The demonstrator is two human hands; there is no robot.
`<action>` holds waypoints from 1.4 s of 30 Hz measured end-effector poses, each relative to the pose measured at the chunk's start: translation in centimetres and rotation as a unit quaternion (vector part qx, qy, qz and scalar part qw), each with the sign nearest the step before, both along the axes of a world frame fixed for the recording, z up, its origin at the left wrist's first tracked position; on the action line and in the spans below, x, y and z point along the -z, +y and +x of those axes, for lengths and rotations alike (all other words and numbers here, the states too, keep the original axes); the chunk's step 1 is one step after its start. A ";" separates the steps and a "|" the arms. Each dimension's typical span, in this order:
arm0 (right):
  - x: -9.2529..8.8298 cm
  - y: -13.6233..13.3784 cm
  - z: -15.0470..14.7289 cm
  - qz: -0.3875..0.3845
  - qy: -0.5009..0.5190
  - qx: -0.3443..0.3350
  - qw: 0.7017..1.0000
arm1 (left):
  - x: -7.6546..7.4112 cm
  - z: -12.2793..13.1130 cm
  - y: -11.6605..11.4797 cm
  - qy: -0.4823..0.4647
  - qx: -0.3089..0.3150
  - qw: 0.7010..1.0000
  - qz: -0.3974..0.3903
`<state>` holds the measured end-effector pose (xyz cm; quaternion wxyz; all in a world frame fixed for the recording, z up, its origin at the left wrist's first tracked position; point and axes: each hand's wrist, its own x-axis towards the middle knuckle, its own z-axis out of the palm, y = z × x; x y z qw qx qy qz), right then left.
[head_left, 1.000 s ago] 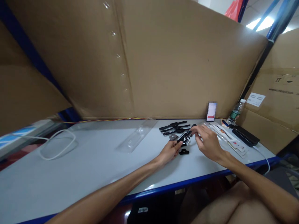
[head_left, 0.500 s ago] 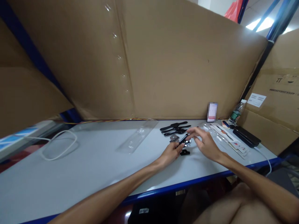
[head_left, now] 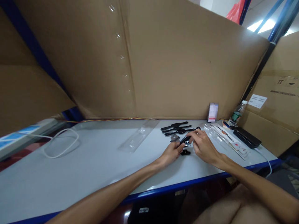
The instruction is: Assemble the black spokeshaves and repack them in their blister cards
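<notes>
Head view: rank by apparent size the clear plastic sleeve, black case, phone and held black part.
1. Clear plastic sleeve
2. Black case
3. Phone
Held black part: unranked, fingers partly cover it.

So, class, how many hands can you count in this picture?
2: the left hand, holding a black piece, and the right hand, close beside it. None seem hidden.

The tabletop (head_left: 93, 168) looks smooth with a soft sheen, the big board (head_left: 175, 62) matt cardboard, the packaging (head_left: 137, 138) clear glossy plastic, and the held piece (head_left: 185, 139) smooth and shiny.
</notes>
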<state>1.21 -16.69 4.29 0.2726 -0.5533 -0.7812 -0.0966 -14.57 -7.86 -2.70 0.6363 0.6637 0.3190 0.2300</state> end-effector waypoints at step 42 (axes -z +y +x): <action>0.4 1.2 0.8 0.016 -0.070 0.090 0.993 | -0.7 -0.2 -0.3 0.020 -0.010 1.000 -0.022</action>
